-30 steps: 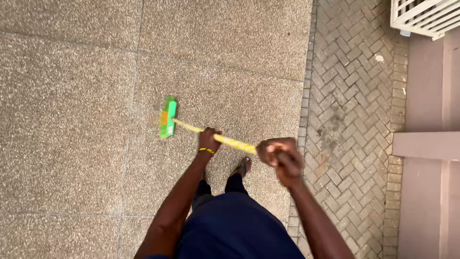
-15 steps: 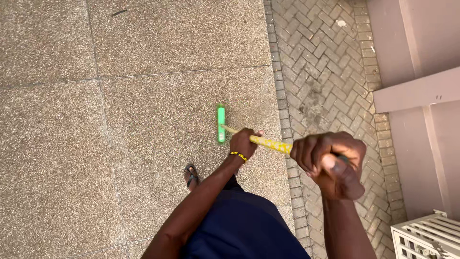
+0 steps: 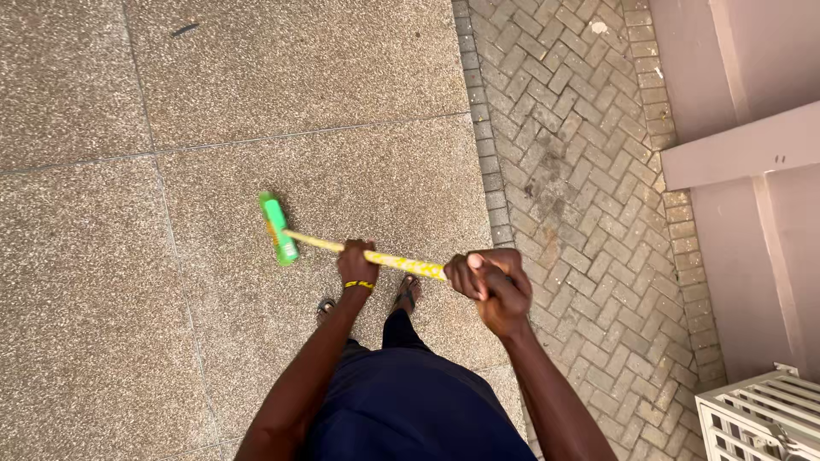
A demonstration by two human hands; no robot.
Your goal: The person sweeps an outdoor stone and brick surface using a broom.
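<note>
Gripping the broom handle (image 3: 376, 256) with both hands, I see each fist wrapped fully round the yellow patterned shaft. My left hand (image 3: 356, 266) closes over the handle about midway along it, fingers curled right round, with a yellow wristband (image 3: 360, 284) just below the knuckles. My right hand (image 3: 489, 282) is clenched on the top end of the handle, nearer to me, thumb tucked over the fingers; no bare shaft shows beyond that fist. Between the two grips runs a short stretch of yellow handle. Beyond the left grip the shaft slopes away and down to the green broom head (image 3: 278, 228), which sits on the speckled concrete slab (image 3: 256, 102), well out from my left hand and further to its left. The head lies crosswise to the handle, tilted a little. Directly beneath the two grips I see dark blue trousers (image 3: 410, 401) and two sandalled feet (image 3: 408, 294) on the slab. To the right of my right hand, a strip of herringbone brick paving (image 3: 589, 171) runs alongside the slab, and past it stands a pinkish wall (image 3: 752, 128). A white slatted crate (image 3: 760, 418) shows low down, right of my right forearm.
</note>
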